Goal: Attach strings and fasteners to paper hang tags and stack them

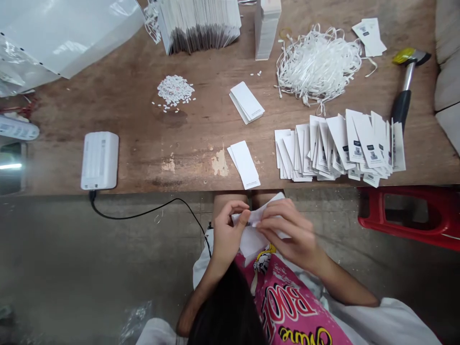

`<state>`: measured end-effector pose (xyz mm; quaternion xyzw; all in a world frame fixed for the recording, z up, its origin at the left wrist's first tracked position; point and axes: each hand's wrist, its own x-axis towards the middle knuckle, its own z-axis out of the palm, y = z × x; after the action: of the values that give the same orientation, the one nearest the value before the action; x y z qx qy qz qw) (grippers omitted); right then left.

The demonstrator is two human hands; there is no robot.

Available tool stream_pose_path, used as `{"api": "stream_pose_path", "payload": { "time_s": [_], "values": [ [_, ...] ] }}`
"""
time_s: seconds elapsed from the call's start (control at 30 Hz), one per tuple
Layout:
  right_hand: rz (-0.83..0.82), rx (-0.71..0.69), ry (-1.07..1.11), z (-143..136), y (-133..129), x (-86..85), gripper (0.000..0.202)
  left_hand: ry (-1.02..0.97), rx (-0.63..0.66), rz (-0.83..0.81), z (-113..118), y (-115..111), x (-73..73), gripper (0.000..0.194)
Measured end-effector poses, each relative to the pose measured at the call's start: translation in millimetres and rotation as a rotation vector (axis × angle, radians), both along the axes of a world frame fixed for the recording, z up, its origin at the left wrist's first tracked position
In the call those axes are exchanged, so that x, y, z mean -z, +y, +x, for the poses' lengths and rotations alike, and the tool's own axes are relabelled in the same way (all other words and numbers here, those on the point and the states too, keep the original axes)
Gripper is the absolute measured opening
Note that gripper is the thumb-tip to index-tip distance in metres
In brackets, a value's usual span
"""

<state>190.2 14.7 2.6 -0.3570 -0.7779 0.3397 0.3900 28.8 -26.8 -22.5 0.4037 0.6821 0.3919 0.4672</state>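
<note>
Over my lap, just in front of the table edge, I hold thin white cards (252,243). My left hand (230,232) pinches them at the left between thumb and fingers. With fingers bent together, my right hand (293,232) grips a small white piece (255,224) against the cards; its exact kind is too small to make out. Beyond my hands, a few white cards (245,165) lie near the table edge, and a second small stack (247,103) lies farther back. A spread row of printed cards (338,143) is to the right.
On the wooden table (201,134) are a pile of white strings (319,64), tiny white pieces (175,90), tall card stacks (204,24), a hammer (406,86) and a white power bank (99,160) with a black cable (143,218). A red stool (409,215) stands right.
</note>
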Motion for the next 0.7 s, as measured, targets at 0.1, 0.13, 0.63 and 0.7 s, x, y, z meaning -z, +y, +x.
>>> {"api": "stream_pose_path", "payload": {
  "time_s": [0.1,0.13,0.63,0.7],
  "values": [
    [-0.292,0.035,0.174,-1.2,27.7,-10.2,0.010,0.142,0.031,0.006,-2.3,6.5,4.8,0.029],
    [-0.335,0.084,0.175,-3.2,38.5,-9.4,0.007,0.195,0.056,0.013,-2.8,9.0,6.5,0.031],
    [-0.277,0.037,-0.191,-25.9,87.2,34.4,0.011,0.422,0.151,0.047,-8.0,26.0,22.2,0.034],
    [-0.266,0.026,-0.198,-26.6,87.9,35.1,0.012,0.419,0.162,0.056,-8.0,26.4,22.1,0.033]
  ]
}}
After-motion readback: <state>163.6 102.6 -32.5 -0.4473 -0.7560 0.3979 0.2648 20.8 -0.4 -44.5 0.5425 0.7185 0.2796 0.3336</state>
